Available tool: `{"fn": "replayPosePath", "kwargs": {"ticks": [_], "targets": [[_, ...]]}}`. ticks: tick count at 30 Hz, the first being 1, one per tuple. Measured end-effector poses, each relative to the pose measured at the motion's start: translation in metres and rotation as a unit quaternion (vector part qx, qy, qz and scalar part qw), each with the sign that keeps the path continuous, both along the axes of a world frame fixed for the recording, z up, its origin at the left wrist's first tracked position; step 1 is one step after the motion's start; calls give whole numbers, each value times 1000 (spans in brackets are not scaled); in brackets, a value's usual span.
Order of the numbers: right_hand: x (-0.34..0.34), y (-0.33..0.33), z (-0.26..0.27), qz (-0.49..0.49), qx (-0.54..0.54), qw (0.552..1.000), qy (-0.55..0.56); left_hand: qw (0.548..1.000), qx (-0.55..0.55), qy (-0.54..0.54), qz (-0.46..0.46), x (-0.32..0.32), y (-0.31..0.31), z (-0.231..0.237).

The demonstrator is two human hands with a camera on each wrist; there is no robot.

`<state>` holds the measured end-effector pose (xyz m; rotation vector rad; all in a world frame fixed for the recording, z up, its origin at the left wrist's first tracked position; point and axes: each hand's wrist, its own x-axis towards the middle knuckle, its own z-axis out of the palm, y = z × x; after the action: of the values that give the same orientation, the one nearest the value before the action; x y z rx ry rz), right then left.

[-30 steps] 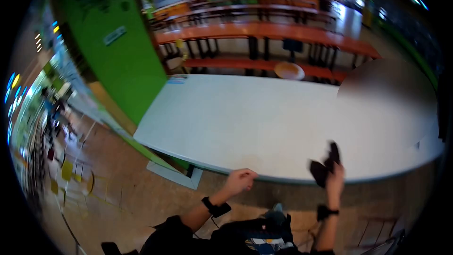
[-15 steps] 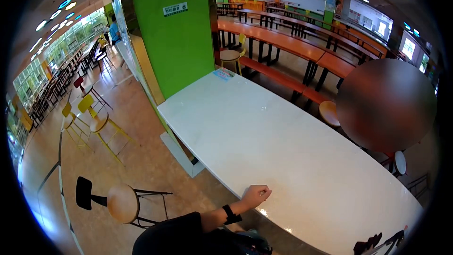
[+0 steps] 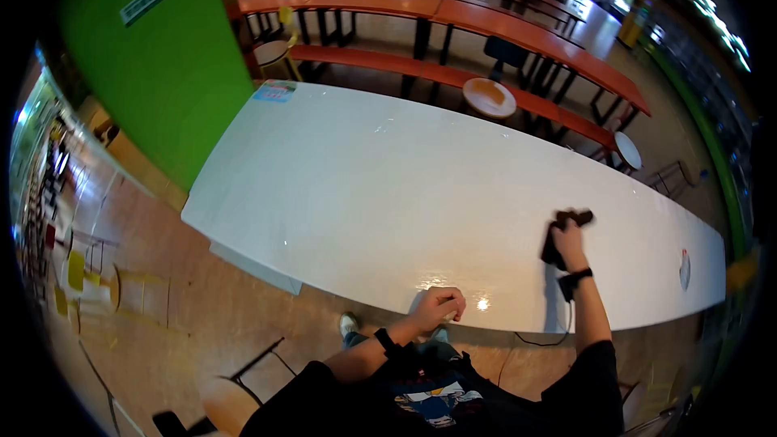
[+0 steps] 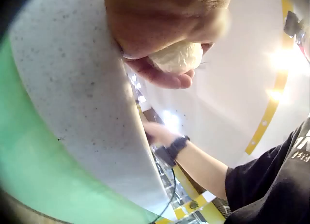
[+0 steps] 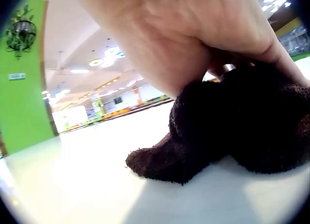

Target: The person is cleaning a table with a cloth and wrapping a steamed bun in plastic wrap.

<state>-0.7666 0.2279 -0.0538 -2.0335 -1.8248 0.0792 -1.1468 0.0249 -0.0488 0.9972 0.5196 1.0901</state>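
Note:
A dark brown fuzzy cloth (image 5: 208, 132), bunched up, touches the white tabletop (image 3: 364, 178); my right hand (image 3: 570, 244) grips it from above, fingers curled into its folds in the right wrist view. At the table's near edge is my left hand (image 3: 439, 307), its fingers curled round a pale, crinkled object (image 4: 179, 57) that shows in the left wrist view. What that object is, I cannot tell.
A small item (image 3: 685, 269) lies near the table's right end, and a leaflet (image 3: 275, 91) at the far left corner by a green pillar (image 3: 154, 57). Stools (image 3: 489, 98) and orange tables (image 3: 348, 0) stand beyond. A cable hangs from the right wrist.
The view has swung left and then back right. My right hand, at the lower right edge half a second ago, now holds the brown cloth down on the tabletop. My left hand stays near the edge.

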Motion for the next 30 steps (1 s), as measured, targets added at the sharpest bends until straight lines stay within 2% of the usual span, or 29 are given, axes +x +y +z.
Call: {"fn": "replayPosePath", "kwargs": {"ticks": [2, 3, 5, 6, 7, 10, 11, 12, 13, 14, 15, 16, 17, 18, 19, 20, 21, 23, 24, 25, 26, 28, 30], "targets": [[-108, -3, 19, 66, -15, 998, 4, 999, -6, -28, -45, -9, 2, 12], [-159, -5, 26, 146, -6, 989, -9, 997, -3, -31, -64, -16, 4, 10], [-255, -8, 37, 230, -68, 971, -5, 958, 34, -70, -275, -20, 5, 5], [-297, -2, 27, 288, -54, 956, -21, 948, 31, -22, -317, -13, 1, 2], [-346, -8, 46, 315, -112, 942, -19, 944, 32, -31, -326, -9, -1, 4], [-470, -17, 53, 363, -166, 914, -66, 918, 209, 153, -300, -5, 2, 10], [-505, -30, 52, 358, -119, 919, -113, 954, 224, 144, -139, -1, -11, -6], [-533, -49, 53, 363, -40, 918, -157, 948, 209, 148, -191, 7, -12, -59], [-554, -55, 37, 384, -7, 914, -133, 937, 193, 152, -247, 12, -8, -103], [-562, -63, 55, 431, -111, 887, -121, 930, 198, 155, -268, -1, -12, -90], [-564, -63, 50, 467, -127, 868, -114, 923, 317, 178, -130, -21, -16, -57], [-552, -59, 49, 500, -119, 850, -109, 885, 427, 186, 17, -39, -16, -21], [-542, -53, 50, 534, -112, 831, -105, 905, 312, 259, -128, -63, -18, 11], [-525, -44, 52, 541, -112, 828, -95, 887, 185, 327, -269, -85, -17, 32], [-506, -35, 53, 549, -112, 824, -84, 903, 220, 298, -216, -99, -16, 33], [-490, -22, 45, 508, -100, 851, -89, 916, 254, 266, -161, -109, -15, 32], [-467, -9, 40, 472, -79, 875, -70, 912, 262, 266, -172, -116, -14, 32], [-411, 14, 50, 384, -45, 922, 1, 912, 261, 314, -28, -121, -7, 31], [-377, 24, 57, 341, -43, 938, 37, 911, 265, 316, -26, -119, -5, 30], [-340, 33, 62, 286, -92, 953, 29, 903, 259, 340, 39, -117, -4, 27], [-300, 35, 64, 242, -77, 967, 26, 893, 248, 363, 103, -115, -5, 24], [-224, 13, 90, 168, -59, 983, 53, 882, 249, 377, 137, -114, -5, 17], [-129, 0, 73, 52, -56, 997, 2, 867, 260, 390, 169, -114, -4, 14]]}}
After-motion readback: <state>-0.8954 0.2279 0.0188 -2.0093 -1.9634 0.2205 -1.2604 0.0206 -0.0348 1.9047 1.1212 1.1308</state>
